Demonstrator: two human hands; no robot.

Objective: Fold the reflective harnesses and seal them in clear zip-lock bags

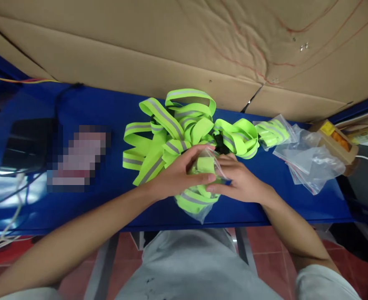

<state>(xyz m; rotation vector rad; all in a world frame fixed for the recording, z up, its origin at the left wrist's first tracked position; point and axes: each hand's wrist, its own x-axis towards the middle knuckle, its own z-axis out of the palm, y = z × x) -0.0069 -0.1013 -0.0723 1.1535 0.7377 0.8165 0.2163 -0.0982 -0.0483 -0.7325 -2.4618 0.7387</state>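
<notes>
Head view | holding clear plastic bag between left hand and right hand, at upper part | folded fluorescent reflective strap inside, near front edge of blue tabletop | loose reflective straps heaped just behind | at right, bagged strap and, beside it, flat clear bags

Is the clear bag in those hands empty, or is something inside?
Something's inside: yellow-green reflective band shows through the clear bag.
</notes>
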